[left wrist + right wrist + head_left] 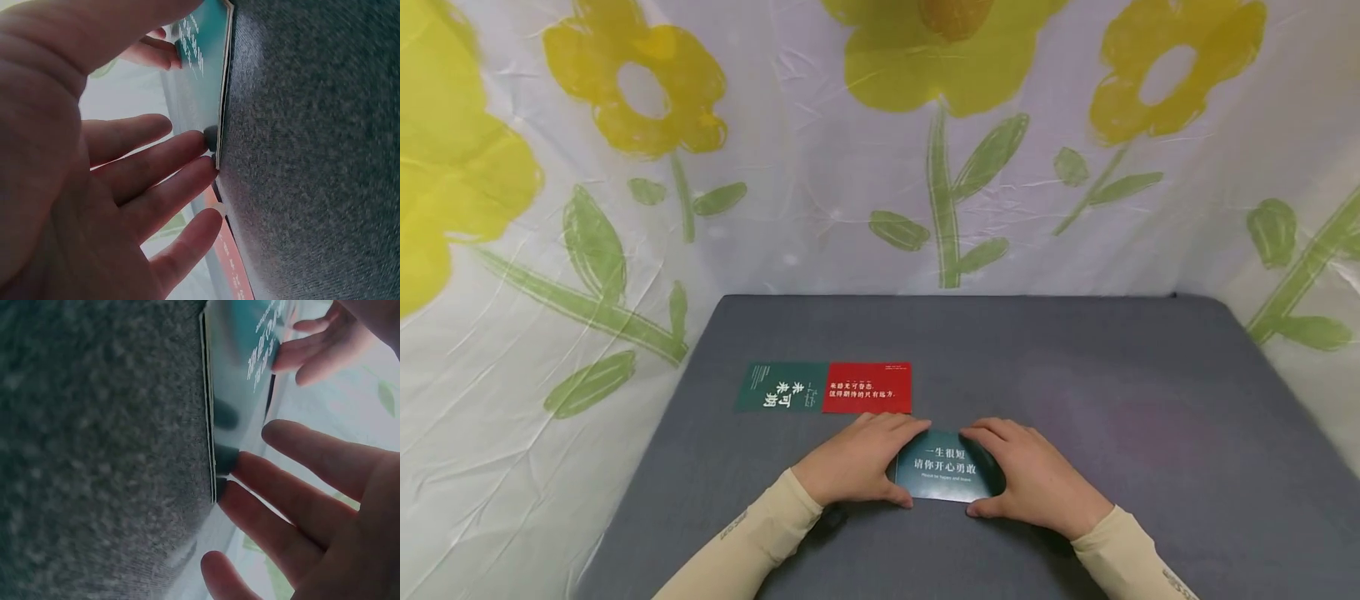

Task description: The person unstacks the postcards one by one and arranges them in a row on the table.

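Observation:
A thin stack of postcards (943,468) lies on the grey table, a teal one with white lettering on top. My left hand (868,458) holds its left end, thumb at the near corner and fingers at the far one. My right hand (1033,477) spans the right end in the same way. In the left wrist view, fingertips meet the layered edge of the stack (209,87). The right wrist view also shows fingertips at the edge of the stack (240,394), with more than one layer visible.
Just beyond my left hand lie a red postcard (868,388) and a dark green postcard (782,387), side by side. The grey tabletop (1075,350) reaches back to a white curtain (820,208) printed with yellow flowers, which also hangs along both sides.

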The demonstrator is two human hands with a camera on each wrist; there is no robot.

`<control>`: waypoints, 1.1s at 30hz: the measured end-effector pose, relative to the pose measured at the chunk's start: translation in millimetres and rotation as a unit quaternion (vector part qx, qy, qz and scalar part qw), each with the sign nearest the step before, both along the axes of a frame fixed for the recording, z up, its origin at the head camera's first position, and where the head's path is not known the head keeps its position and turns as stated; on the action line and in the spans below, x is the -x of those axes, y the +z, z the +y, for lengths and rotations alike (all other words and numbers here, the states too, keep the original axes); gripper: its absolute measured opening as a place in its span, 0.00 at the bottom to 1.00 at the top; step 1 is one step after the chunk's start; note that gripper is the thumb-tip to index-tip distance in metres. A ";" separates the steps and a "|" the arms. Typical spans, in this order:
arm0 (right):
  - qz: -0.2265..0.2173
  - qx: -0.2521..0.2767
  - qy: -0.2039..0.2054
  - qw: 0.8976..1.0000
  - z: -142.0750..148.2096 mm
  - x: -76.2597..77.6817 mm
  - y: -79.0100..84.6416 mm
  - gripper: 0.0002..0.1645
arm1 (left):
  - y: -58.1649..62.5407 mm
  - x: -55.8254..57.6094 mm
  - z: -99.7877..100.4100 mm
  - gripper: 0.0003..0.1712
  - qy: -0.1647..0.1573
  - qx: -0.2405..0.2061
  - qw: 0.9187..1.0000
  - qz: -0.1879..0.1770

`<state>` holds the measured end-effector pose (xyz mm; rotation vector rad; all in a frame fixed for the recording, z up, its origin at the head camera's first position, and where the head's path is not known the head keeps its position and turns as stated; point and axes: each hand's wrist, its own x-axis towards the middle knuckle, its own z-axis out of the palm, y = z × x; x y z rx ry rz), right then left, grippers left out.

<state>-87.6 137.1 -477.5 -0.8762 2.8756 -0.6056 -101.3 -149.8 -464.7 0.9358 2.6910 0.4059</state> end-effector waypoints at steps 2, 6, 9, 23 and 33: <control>0.004 0.004 -0.003 1.000 -0.1 0.2 -0.9 0.55 | 0.7 1.0 0.3 0.58 0.001 0.002 1.000 0.001; 0.009 0.013 -0.002 1.000 -0.4 0.1 -1.9 0.52 | 0.7 1.3 0.0 0.57 0.003 0.001 1.000 -0.003; 0.009 0.016 -0.005 1.000 0.8 0.8 -2.0 0.50 | 0.1 2.0 0.8 0.58 0.003 -0.001 1.000 -0.005; 0.005 0.027 -0.008 1.000 3.6 1.8 -3.6 0.50 | 0.6 3.0 3.5 0.58 0.002 -0.007 1.000 -0.006; 0.025 0.018 0.011 0.999 1.7 -1.2 -2.2 0.50 | -2.5 2.0 0.6 0.58 -0.008 -0.015 1.000 -0.005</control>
